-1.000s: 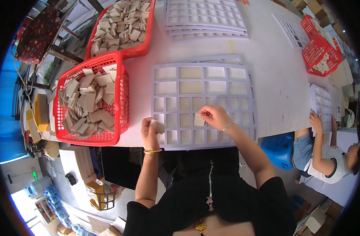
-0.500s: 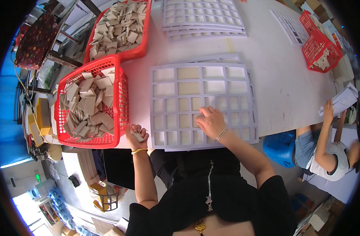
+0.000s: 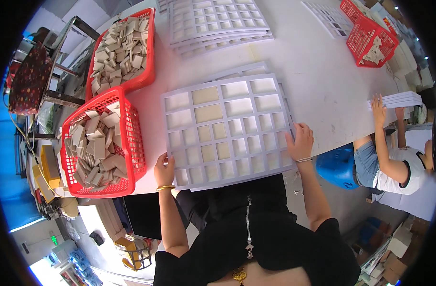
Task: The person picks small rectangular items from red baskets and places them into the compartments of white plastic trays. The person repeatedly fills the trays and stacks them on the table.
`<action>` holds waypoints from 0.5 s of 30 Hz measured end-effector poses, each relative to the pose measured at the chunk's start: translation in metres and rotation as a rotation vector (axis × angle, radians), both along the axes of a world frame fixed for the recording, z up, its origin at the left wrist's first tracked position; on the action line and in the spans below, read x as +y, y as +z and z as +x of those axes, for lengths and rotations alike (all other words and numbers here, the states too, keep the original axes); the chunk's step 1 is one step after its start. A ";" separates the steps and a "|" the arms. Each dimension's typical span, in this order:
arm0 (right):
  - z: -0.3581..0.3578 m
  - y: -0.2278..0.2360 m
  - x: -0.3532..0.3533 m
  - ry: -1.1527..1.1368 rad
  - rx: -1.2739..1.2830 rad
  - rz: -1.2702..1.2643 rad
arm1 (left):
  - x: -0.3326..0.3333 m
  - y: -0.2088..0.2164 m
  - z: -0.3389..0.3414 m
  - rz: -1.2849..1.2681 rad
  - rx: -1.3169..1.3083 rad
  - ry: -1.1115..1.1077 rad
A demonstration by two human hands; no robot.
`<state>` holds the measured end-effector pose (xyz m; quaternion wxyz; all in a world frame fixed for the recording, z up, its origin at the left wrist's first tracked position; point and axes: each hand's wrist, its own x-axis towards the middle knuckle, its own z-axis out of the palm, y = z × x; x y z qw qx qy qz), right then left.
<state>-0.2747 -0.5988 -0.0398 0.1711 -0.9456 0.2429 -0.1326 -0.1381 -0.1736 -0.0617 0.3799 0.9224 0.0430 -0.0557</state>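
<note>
A white grid tray (image 3: 233, 178) of rectangular compartments lies in front of me on a stack of similar trays. Several compartments toward its left hold beige tiles (image 3: 209, 113); others show pale bottoms. My left hand (image 3: 164, 169) is closed at the tray's lower left edge, its fingers curled; whatever is inside them is hidden. At the right edge my right hand (image 3: 302, 143) has its thumb against the rim and its fingers apart from it, outside the tray; no tile shows in it.
Two red baskets (image 3: 138, 157) full of loose beige tiles stand at the left. More grid trays (image 3: 223, 35) are stacked at the far side. Another red basket (image 3: 370, 45) is at the far right, where a co-worker's hand (image 3: 378, 110) touches a white stack (image 3: 399, 99).
My right hand has left the tray's middle for its right edge. The tray appears turned slightly counterclockwise. The tile seen in my left hand no longer shows. The view has shifted.
</note>
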 end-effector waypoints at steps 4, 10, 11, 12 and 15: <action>-0.013 -0.022 0.007 -0.040 -0.016 0.076 | -0.006 0.011 -0.004 0.008 -0.117 0.030; -0.021 -0.055 0.000 -0.112 -0.309 0.579 | -0.025 0.045 -0.018 0.016 -0.248 0.097; -0.023 -0.053 -0.012 -0.149 -0.321 0.622 | -0.031 0.046 -0.018 -0.016 -0.247 0.067; -0.022 -0.040 -0.025 -0.180 -0.332 0.663 | -0.041 0.045 -0.021 -0.049 -0.247 0.043; -0.037 -0.032 -0.103 -0.248 -0.321 0.570 | -0.095 0.050 -0.028 -0.111 -0.226 -0.100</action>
